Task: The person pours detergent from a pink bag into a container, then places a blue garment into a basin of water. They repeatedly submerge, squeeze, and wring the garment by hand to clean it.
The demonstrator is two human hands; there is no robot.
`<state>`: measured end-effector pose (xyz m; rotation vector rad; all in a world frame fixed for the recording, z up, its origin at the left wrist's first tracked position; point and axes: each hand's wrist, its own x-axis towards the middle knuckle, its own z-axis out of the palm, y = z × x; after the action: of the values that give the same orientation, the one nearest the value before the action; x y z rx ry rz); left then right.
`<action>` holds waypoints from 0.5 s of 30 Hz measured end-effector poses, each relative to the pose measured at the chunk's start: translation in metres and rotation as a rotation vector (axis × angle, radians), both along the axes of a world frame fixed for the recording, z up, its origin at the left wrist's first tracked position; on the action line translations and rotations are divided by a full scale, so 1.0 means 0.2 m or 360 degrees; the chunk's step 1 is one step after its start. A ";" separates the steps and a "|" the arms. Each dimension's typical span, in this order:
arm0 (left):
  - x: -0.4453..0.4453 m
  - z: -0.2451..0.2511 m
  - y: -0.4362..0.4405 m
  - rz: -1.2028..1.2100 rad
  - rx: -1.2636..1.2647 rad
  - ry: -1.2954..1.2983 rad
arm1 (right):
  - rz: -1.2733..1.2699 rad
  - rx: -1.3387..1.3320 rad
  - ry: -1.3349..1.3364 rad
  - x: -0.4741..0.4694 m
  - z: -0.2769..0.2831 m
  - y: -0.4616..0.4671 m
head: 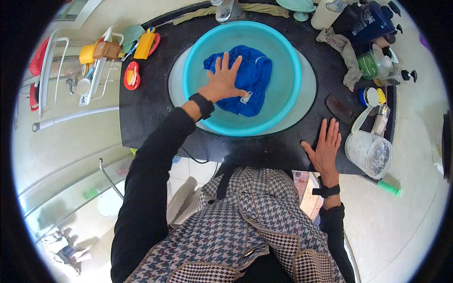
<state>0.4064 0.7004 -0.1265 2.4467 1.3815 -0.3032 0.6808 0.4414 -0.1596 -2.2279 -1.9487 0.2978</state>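
A wet blue cloth garment (253, 76) lies bunched in a turquoise plastic basin (242, 131). It has a small white patch near my thumb. My left hand (224, 79) is spread over the garment, fingers apart and not closed on it; whether the palm presses on it I cannot tell. Under the basin, the pale oval washbasin (307, 83) shows around its sides. My right hand (325, 148) rests flat on the black countertop (276, 150), right of the basin. A brown comb (339, 108) lies just beyond its fingertips.
A clear plastic tub (368, 154) stands beside my right hand. Several pump bottles (373, 65) and a grey rag (345, 56) crowd the right back. The faucet (224, 10) overhangs the basin's far rim. At left are a red soap dish (132, 76) and a yellow box (144, 46).
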 end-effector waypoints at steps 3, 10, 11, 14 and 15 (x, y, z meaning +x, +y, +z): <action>0.05 -0.25 0.08 0.0113 -0.0206 0.0070 | -0.0007 -0.0085 -0.0019 -0.01 0.00 0.00; 0.09 -0.41 0.34 0.0008 -0.0245 0.0280 | -0.0005 -0.0044 -0.0059 -0.02 0.01 0.02; 0.10 -0.37 0.37 0.0020 -0.0168 0.0173 | -0.0041 -0.0118 -0.0040 -0.02 0.01 0.02; 0.12 -0.23 0.31 0.0045 0.0007 0.0029 | -0.0033 -0.0046 -0.0036 -0.02 0.02 0.01; 0.13 -0.18 0.24 -0.0057 0.0077 -0.0013 | -0.0026 -0.0018 -0.0049 -0.02 0.01 0.01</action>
<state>0.4326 0.7489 -0.1627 2.5117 1.3582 -0.2710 0.6759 0.4426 -0.1576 -2.2674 -1.9479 0.2748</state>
